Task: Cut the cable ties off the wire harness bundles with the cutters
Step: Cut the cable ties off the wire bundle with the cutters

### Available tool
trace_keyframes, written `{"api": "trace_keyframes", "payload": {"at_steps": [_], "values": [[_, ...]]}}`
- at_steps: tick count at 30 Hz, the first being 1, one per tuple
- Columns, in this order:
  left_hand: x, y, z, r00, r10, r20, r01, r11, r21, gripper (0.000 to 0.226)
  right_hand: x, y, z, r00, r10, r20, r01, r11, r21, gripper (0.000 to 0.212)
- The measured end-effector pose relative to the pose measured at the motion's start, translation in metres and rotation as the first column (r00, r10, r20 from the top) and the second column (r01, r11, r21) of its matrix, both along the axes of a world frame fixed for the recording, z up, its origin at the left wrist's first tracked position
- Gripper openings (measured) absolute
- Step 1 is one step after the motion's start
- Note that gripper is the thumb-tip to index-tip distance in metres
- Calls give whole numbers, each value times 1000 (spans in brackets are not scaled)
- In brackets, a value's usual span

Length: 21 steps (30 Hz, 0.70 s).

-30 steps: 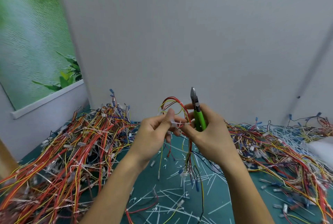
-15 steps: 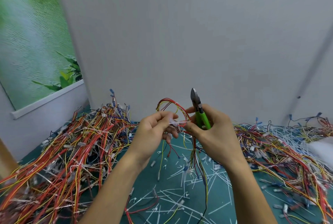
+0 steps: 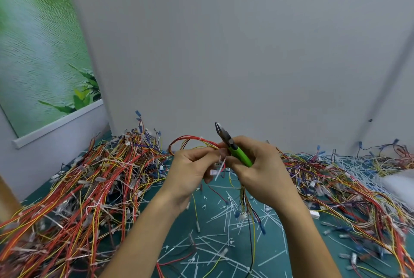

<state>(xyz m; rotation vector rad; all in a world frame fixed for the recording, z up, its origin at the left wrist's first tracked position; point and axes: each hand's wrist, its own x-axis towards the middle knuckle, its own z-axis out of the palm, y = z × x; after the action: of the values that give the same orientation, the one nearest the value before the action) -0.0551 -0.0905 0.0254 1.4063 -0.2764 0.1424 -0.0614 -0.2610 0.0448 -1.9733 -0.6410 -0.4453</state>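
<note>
Two grasps: right hand (image 3: 261, 167) holds green-handled steel cutters (image 3: 238, 152), tips up-left; left hand (image 3: 190, 171) pinches looped wire harness (image 3: 193, 140), thin white cable tie (image 3: 220, 169) beneath.

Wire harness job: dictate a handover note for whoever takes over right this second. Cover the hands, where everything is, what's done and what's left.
Left hand: pinches the harness bundle, held up above the mat.
Right hand: grip round the green cutters, blades pointing up, away from the wires.
A white cable tie hangs between the fingertips; I can't tell which hand holds it.
Done: many cut ties litter the green mat.
Left: a second tie shows on the bundle's red loop. The left pile and right pile remain; I can't tell which is finished.
</note>
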Motion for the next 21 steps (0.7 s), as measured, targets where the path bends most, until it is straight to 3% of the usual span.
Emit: {"api": "trace_keyframes", "payload": {"at_steps": [14,18,21], "values": [[2,0,-2,947,158,280,-199,972,125,16,-2,0,5,976,92,-199,-31,956,291,6],[-4,-9,-1,948,96,303,-118,991,57,20,-2,4,4,941,191,-279,-61,907,416,15],[-7,-13,1,969,66,239,-57,997,-45,22,-3,5,5,900,288,-327,-81,848,524,25]]}}
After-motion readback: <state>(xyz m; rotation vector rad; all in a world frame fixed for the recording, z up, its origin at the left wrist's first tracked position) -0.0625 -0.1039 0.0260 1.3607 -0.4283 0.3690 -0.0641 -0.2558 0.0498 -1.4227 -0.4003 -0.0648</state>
